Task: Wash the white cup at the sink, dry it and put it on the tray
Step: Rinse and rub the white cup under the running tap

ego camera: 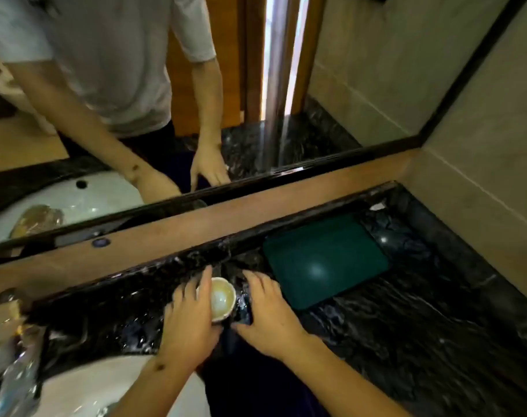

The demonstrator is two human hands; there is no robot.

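Note:
The white cup [223, 299] stands upright on the dark marble counter, its inside pale and yellowish. My left hand [190, 323] is wrapped around the cup's left side, thumb at the far rim. Just right of the cup, my right hand [271, 317] lies with fingers spread on a dark blue cloth [241, 347] that drapes over the counter's front edge. A dark green tray [325, 260] lies flat on the counter to the right of both hands, with nothing on it. The white sink [115, 386] is at the lower left.
A shiny faucet [12, 371] stands at the far left by the sink. A wide mirror [256, 85] with a wooden ledge [196, 224] runs along the back. A beige wall [482, 206] closes the counter [406, 326] on the right.

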